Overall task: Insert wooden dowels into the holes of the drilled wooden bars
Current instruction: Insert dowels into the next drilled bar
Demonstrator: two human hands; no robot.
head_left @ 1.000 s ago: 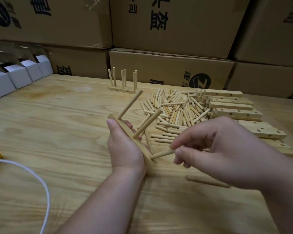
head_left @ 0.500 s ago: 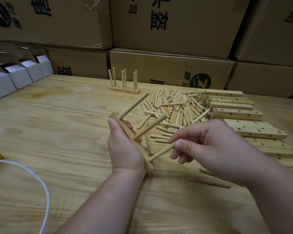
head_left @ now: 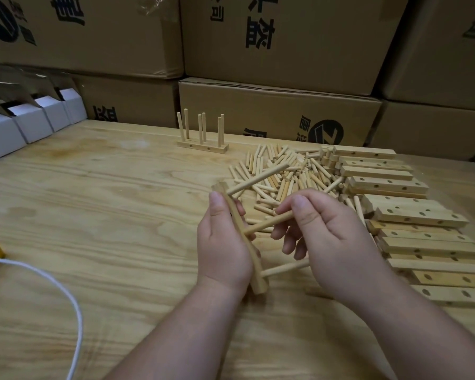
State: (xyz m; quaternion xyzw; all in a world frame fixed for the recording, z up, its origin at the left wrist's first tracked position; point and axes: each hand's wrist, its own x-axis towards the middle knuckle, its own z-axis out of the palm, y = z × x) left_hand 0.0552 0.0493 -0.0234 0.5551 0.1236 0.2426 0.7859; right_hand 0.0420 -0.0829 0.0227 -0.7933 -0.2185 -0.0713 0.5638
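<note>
The left hand (head_left: pixel 225 242) grips the drilled bar (head_left: pixel 242 239) on edge above the surface while the right hand's fingers (head_left: pixel 299 207) pinch the outer end of the middle dowel (head_left: pixel 266 223), whose long axis runs leftward from those fingers into the bar.

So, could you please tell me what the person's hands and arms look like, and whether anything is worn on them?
Both arms are bare up to the frame edge: no sleeves show. The left hand and the right hand wear no gloves, and no rings, watch or bracelet are visible. The fingernails that show are short and unpainted. No markings appear on either forearm.
</note>
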